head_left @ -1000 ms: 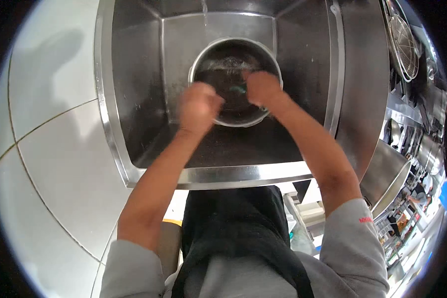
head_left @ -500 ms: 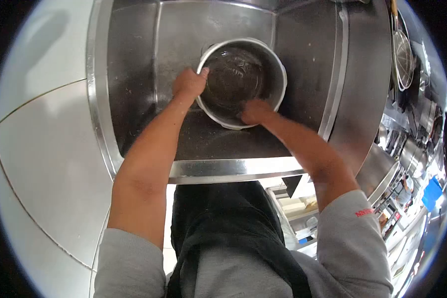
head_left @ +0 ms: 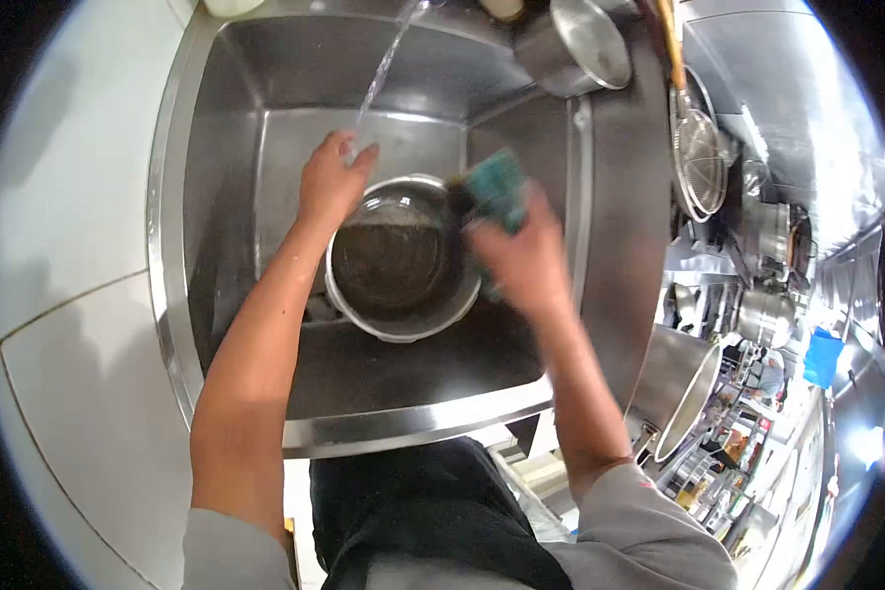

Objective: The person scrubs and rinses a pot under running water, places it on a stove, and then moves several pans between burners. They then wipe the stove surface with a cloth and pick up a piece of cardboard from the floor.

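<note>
A round metal pot [head_left: 393, 270] with murky water inside stands in the steel sink [head_left: 344, 383]. Above its upper left rim is my left hand [head_left: 336, 177], fingers apart and holding nothing, beside a thin stream of running water [head_left: 383, 71]. My right hand [head_left: 526, 246] grips a green scouring pad [head_left: 499, 185] over the pot's right side; hand and pad are blurred by motion. Something dark shows at the pad's left edge, too smeared to make out.
A smaller metal pot [head_left: 600, 44] sits at the sink's upper right corner. Strainers [head_left: 700, 162] hang at the right. A large metal pot [head_left: 693, 393] stands lower right, and a person [head_left: 769, 374] is far off beyond it.
My left hand has let go of the pot's rim and opened. My right hand has come up out of the pot with the green pad showing. The view has shifted, bringing the water stream into sight.
</note>
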The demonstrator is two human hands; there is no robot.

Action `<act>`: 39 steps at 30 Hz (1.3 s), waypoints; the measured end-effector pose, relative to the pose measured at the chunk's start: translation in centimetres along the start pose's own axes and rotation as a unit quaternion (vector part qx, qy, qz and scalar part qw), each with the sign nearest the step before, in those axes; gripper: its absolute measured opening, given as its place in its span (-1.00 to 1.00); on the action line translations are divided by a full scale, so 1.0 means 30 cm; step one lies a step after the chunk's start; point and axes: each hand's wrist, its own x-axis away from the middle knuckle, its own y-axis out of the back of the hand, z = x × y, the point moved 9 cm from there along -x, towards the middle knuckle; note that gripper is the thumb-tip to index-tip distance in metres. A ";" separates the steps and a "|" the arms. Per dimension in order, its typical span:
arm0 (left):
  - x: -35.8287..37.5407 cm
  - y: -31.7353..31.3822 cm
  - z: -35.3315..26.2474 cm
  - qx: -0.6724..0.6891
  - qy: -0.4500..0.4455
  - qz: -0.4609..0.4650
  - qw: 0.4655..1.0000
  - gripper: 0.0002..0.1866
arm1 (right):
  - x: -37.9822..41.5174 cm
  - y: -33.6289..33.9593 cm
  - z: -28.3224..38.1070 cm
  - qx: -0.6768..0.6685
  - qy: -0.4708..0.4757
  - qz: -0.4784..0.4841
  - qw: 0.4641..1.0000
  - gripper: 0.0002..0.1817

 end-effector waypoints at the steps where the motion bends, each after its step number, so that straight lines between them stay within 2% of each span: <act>1: -0.052 0.005 -0.056 0.041 -0.022 -0.014 0.999 -0.56 | -0.048 0.150 0.090 0.003 0.057 -0.088 0.994 -0.53; 2: -0.087 -0.004 -0.097 0.180 0.054 0.016 0.982 -0.58 | -0.084 0.283 0.213 0.036 0.120 -0.155 0.980 -0.57; 3: -0.107 -0.018 -0.183 0.312 0.129 0.047 0.940 -0.61 | -0.136 0.381 0.301 0.123 0.166 -0.202 0.957 -0.58; 4: -0.112 -0.058 -0.249 0.436 0.202 0.078 0.874 -0.63 | -0.195 0.454 0.369 0.209 0.208 -0.246 0.923 -0.59; 6: -0.135 -0.102 -0.327 0.491 0.216 0.095 0.839 -0.65 | -0.347 0.504 0.439 0.296 0.265 -0.255 0.881 -0.56; 8: -0.133 -0.119 -0.358 0.537 0.221 0.098 0.808 -0.68 | -0.551 0.500 0.383 0.420 0.266 -0.235 0.835 -0.48; 10: -0.120 -0.115 -0.379 0.575 0.216 0.092 0.784 -0.71 | -0.714 0.461 0.303 0.472 0.216 -0.152 0.841 -0.44; 11: -0.121 -0.102 -0.379 0.617 0.237 0.067 0.747 -0.75 | -0.791 0.438 0.252 0.496 0.189 -0.108 0.841 -0.42; 13: -0.118 -0.050 -0.375 0.693 0.280 0.014 0.664 -0.82 | -0.969 0.419 0.157 0.523 0.212 -0.098 0.820 -0.38; 16: -0.177 0.013 -0.426 0.750 0.247 0.012 0.614 -0.87 | -1.042 0.366 0.086 0.549 0.205 -0.043 0.809 -0.38; 18: -0.184 0.057 -0.499 0.720 0.184 0.044 0.668 -0.84 | -1.086 0.353 0.075 0.566 0.205 -0.036 0.797 -0.40; 19: -0.186 0.072 -0.533 0.701 0.153 0.061 0.694 -0.81 | -1.067 0.379 0.070 0.469 0.205 -0.088 0.854 -0.51; 21: -0.170 0.081 -0.574 0.642 0.123 0.078 0.753 -0.74 | -1.058 0.335 0.069 0.589 0.246 -0.029 0.769 -0.57; 24: -0.104 0.092 -0.534 0.527 0.095 0.102 0.838 -0.70 | -1.076 0.325 0.077 0.688 0.269 0.022 0.674 -0.66; 25: -0.076 0.099 -0.484 0.489 0.081 0.111 0.861 -0.61 | -0.995 0.351 0.145 0.673 0.278 -0.022 0.686 -0.67; 27: -0.021 0.119 -0.333 0.381 0.100 0.075 0.916 -0.54 | -0.843 0.432 0.277 0.550 0.288 -0.132 0.773 -0.56; 28: 0.014 0.125 -0.235 0.332 0.108 0.051 0.936 -0.52 | -0.762 0.500 0.322 0.434 0.282 -0.195 0.833 -0.39; 30: 0.077 0.117 -0.031 0.239 0.143 0.012 0.960 -0.48 | -0.478 0.463 0.463 0.359 0.334 -0.252 0.834 -0.47; 32: 0.153 0.107 0.155 0.145 0.200 -0.014 0.969 -0.43 | -0.369 0.428 0.368 0.143 0.243 -0.177 0.943 -0.64; 33: 0.194 0.093 0.199 0.139 0.211 0.000 0.967 -0.40 | -0.339 0.399 0.305 0.029 0.185 -0.134 0.973 -0.72; 34: 0.231 0.084 0.235 0.133 0.221 0.014 0.966 -0.38 | -0.343 0.335 0.164 -0.144 0.038 -0.044 0.988 -0.68; 35: 0.267 0.073 0.268 0.128 0.230 0.029 0.964 -0.35 | -0.314 0.235 0.017 -0.310 -0.112 0.046 0.943 -0.65; 36: 0.288 0.057 0.299 0.103 0.228 0.045 0.967 -0.33 | -0.283 0.147 -0.069 -0.400 -0.167 0.086 0.897 -0.67; 38: 0.325 0.034 0.375 0.053 0.227 0.076 0.970 -0.27 | -0.204 0.011 -0.107 -0.491 -0.176 0.153 0.839 -0.68; 39: 0.343 0.022 0.400 0.008 0.229 0.101 0.968 -0.19 | -0.189 -0.032 -0.155 -0.470 -0.185 0.171 0.846 -0.65</act>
